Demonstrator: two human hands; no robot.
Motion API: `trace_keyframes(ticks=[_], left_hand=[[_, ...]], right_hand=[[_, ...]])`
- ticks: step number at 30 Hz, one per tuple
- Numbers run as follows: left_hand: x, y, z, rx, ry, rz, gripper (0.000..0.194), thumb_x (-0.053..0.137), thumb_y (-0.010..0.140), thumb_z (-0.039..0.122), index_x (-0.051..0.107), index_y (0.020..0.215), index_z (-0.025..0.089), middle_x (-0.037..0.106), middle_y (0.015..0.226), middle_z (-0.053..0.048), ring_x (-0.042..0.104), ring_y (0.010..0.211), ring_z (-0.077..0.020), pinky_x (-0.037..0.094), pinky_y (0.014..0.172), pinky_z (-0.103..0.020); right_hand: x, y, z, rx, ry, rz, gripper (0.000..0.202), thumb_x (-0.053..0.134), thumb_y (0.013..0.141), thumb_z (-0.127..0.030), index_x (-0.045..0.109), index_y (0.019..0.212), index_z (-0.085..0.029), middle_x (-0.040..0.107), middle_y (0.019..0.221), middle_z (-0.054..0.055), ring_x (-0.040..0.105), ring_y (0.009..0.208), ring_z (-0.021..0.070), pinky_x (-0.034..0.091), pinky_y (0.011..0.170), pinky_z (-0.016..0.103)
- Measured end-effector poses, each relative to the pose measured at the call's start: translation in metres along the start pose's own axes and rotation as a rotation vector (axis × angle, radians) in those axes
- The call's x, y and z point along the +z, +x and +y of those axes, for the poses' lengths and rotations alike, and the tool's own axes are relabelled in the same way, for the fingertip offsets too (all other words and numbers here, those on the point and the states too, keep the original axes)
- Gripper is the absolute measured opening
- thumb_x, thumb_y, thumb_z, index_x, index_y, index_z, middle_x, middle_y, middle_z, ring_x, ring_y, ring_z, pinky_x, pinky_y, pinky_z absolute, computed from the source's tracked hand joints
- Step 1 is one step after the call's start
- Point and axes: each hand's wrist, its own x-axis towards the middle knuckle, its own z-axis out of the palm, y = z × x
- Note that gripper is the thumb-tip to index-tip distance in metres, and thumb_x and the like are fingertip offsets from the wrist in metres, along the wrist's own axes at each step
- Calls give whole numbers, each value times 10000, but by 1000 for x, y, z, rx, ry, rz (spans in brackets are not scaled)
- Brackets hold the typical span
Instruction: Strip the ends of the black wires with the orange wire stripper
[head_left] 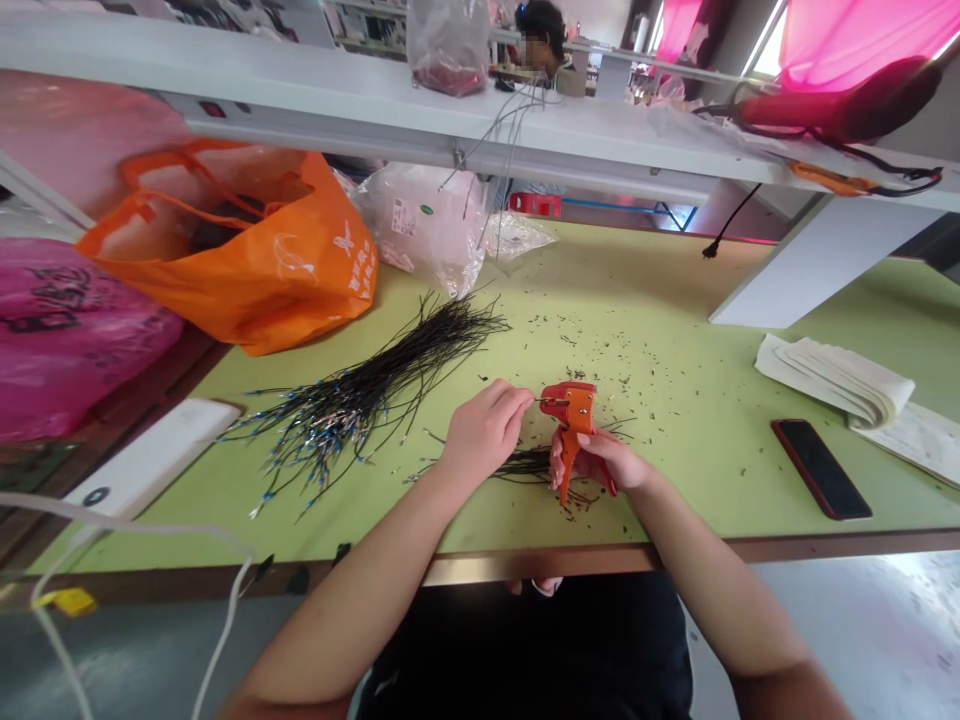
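Note:
My right hand (600,460) is wrapped round the handles of an orange and red wire stripper (579,408), held upright over the table. Close to its jaws, my left hand (491,425) pinches a thin black wire whose end reaches the tool's mouth. Whether the jaws bite on the wire cannot be made out. Beneath both hands lies a small bunch of black wires (529,463), partly covered by them. A larger bundle of black wires (382,372) with blue and metal ends rests to the left.
Short black scraps dot the green table (675,400). An orange bag (262,270) and a clear plastic bag (431,220) stand at the back left. On the right are a phone (821,468) and folded paper (832,375). A white shelf (337,80) spans above; a person sits beyond it.

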Motion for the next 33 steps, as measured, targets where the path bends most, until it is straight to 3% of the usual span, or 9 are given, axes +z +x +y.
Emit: trace_keyframes(ticks=[22,33], left_hand=[[0,-1,0,-16,-22,-46,207,475,1064,179,673,1014,206,675,878,-26,635,757,-145,432,626,-249],[1,-1,1,-26,-58,-28,180,494,1057,174,665,1006,200,669,870,-20,629,748,-148,436,629,-249]], right_hand=[[7,1,3,-15,-137,133,419,712,939,-562,624,858,-160,617,660,-21,694,631,162,616,658,321],[20,6,8,-46,-121,213,494,703,909,-636,556,755,-190,495,540,-71,537,456,112,536,498,274]])
